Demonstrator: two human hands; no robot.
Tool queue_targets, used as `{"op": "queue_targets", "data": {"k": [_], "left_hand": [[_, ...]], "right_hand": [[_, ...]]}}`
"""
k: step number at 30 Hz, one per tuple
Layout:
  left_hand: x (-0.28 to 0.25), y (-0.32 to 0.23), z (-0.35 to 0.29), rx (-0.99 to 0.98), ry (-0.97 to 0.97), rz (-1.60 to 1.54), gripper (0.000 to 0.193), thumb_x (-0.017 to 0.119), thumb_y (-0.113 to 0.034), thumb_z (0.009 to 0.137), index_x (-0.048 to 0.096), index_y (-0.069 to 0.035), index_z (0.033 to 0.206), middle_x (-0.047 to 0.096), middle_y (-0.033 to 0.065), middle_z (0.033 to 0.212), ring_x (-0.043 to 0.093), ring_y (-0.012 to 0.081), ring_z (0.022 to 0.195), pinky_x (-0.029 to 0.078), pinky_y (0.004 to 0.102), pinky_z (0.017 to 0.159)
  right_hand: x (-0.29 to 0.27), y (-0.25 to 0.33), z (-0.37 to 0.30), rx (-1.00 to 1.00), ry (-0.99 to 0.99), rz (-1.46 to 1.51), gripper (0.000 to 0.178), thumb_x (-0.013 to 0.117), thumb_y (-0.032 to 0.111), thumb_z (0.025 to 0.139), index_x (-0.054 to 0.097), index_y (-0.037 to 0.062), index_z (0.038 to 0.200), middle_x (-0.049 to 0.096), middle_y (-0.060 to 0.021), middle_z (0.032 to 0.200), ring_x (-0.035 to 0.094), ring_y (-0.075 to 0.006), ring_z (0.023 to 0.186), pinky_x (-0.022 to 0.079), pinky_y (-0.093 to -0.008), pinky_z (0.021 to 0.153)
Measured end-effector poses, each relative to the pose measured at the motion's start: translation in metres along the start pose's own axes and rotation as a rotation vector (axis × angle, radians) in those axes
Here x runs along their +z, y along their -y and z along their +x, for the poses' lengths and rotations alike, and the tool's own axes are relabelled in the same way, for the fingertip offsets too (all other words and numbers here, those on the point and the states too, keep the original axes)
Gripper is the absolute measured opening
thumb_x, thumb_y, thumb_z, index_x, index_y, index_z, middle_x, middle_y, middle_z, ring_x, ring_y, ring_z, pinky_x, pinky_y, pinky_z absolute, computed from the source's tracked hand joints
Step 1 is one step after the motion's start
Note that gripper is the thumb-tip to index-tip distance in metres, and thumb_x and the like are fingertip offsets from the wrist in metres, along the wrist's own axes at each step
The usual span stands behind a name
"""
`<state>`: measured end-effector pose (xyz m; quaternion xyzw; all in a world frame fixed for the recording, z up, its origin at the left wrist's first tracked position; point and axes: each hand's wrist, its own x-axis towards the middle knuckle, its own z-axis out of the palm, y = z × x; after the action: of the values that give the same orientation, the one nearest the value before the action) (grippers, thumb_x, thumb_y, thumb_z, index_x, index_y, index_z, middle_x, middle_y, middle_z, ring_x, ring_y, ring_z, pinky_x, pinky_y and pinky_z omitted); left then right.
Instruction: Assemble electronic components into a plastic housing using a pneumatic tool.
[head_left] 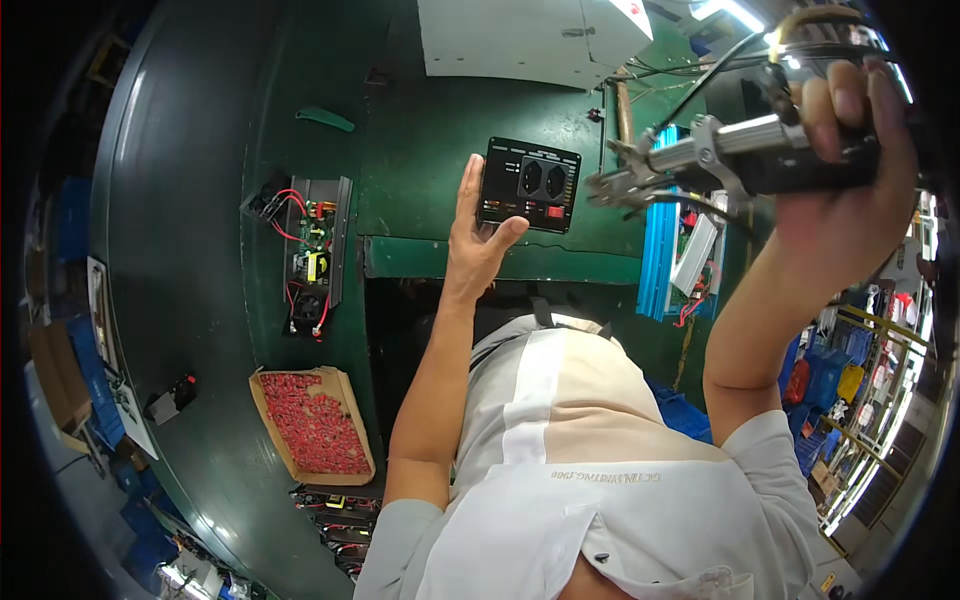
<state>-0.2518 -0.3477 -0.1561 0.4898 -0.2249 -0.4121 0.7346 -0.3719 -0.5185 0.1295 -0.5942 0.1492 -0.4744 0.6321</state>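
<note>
The black rectangular socket panel [510, 205] has two round-holed outlets [543, 180] side by side, a red rocker switch [555, 212] near its lower right corner and small pale markings. It is raised above the green surface [430, 210], tilted slightly. The left hand [473, 245], half open with thumb spread from extended fingers, holds its left side and lower edge. The right hand [880, 150] curls closed around a black-and-silver power tool [745, 150], its tip near the panel.
</note>
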Motion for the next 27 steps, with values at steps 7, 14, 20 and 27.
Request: {"op": "queue_targets", "data": {"k": [7,14,20,27], "left_hand": [[-0.006,0.002,0.004,-0.09,-0.007,-0.028,0.107,0.085,-0.042,0.08,0.023,-0.003,0.158,0.026,0.0159,0.162,0.045,0.0221,0.137,0.043,0.0353,0.111],[-0.005,-0.002,0.004,-0.056,-0.061,0.076,0.104,0.082,-0.045,0.082,0.026,0.0,0.157,0.027,0.0182,0.162,0.045,0.0252,0.138,0.042,0.0365,0.112],[0.016,-0.01,-0.013,0.057,-0.419,0.689,0.093,0.079,-0.047,0.085,0.038,0.005,0.15,0.046,0.0205,0.143,0.055,0.0234,0.124,0.05,0.0337,0.096],[0.031,-0.024,-0.019,-0.086,-0.441,0.235,0.068,0.069,-0.036,0.097,0.047,0.01,0.142,0.061,0.0024,0.07,0.055,0.0069,0.062,0.045,0.0228,0.059]], "right_hand": [[0.016,-0.028,0.009,0.086,0.14,0.212,0.008,0.054,0.008,0.096,0.056,0.0005,0.096,0.045,-0.0059,0.081,0.04,-0.0146,0.073,0.035,-0.0261,0.068],[0.019,-0.046,0.015,0.041,0.124,0.208,0.004,0.055,0.003,0.091,0.053,-0.0008,0.092,0.045,-0.0072,0.079,0.042,-0.0162,0.074,0.038,-0.0272,0.068],[0.031,-0.055,0.012,0.013,0.119,0.184,0.006,0.055,0.001,0.09,0.05,-0.002,0.091,0.046,-0.0079,0.079,0.043,-0.0165,0.074,0.039,-0.0286,0.067],[0.048,-0.067,0.007,0.055,0.134,0.171,0.01,0.057,0.007,0.093,0.055,-0.0025,0.096,0.046,-0.0062,0.077,0.046,-0.0167,0.073,0.04,-0.0291,0.065]]}}
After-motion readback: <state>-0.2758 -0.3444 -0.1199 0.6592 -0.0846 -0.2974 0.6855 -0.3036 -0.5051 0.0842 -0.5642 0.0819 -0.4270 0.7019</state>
